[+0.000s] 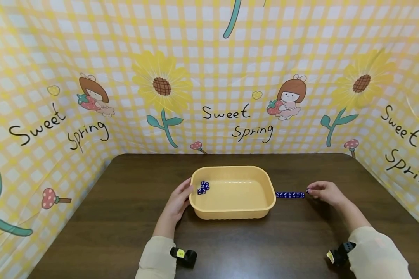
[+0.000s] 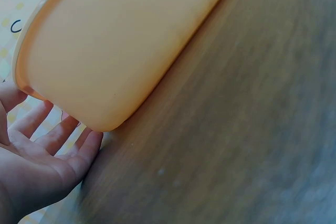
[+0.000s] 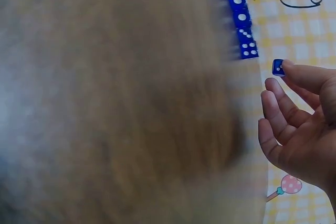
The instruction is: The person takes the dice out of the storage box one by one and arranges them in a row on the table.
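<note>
A yellow plastic bin [image 1: 232,215] stands on the table with several dark blue dice [image 1: 203,188] inside, grouped at its left end. My left hand [image 1: 177,199] touches the bin's left end from outside; in the left wrist view its extended fingers [image 2: 58,136] lie against the outer wall. To the right of the bin, blue dice with white dots form a straight row [image 1: 290,195]. Just past the row's right end, my right hand [image 1: 326,192] pinches one blue die [image 3: 278,67] between thumb and index finger. Its other fingers are loosely bent below, apart from the row.
The dark brown wooden table [image 1: 125,217] has rounded far corners. A yellow-checked cloth [image 1: 209,69] with sunflowers and lettering surrounds it at the back and sides. Black wrist cameras [image 1: 185,256] sit at both sleeves, low over the front of the table.
</note>
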`<state>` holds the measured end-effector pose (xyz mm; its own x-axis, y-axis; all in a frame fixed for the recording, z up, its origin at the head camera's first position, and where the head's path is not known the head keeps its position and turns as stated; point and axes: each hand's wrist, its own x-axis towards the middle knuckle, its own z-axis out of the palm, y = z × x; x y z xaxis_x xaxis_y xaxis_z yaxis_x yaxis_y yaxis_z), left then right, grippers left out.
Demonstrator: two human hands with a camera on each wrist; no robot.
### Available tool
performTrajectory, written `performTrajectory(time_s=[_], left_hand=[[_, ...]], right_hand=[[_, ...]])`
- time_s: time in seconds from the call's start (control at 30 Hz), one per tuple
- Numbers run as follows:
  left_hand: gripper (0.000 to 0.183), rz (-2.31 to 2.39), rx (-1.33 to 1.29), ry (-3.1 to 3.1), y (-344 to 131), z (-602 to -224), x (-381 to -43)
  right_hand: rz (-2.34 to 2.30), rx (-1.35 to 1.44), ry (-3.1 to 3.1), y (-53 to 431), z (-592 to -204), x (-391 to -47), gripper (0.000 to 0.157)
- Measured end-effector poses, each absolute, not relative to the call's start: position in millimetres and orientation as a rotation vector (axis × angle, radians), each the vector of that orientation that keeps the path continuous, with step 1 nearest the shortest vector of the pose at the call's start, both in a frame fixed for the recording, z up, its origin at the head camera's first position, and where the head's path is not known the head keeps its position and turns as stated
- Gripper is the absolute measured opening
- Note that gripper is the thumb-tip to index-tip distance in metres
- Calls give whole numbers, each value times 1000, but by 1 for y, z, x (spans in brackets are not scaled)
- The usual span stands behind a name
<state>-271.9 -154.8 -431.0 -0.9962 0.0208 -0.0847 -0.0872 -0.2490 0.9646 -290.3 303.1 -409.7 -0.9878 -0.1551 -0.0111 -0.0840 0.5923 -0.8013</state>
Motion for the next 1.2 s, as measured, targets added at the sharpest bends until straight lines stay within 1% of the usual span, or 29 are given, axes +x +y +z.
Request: performTrajectory(time_s=[0.57,0.9,1.2], left_hand=[[42,2441,-79,1875,-154,-433,-272],[43,2436,-67,1872,-155,-433,-271],[42,2447,-86,1864,-154,-431,-271]], right_hand=[[-1336,-242,2805,301,-424,-290,20],[-1282,-254,2840,300,-428,-293,18],[-1336,-263,2830,299,-431,-294,18]])
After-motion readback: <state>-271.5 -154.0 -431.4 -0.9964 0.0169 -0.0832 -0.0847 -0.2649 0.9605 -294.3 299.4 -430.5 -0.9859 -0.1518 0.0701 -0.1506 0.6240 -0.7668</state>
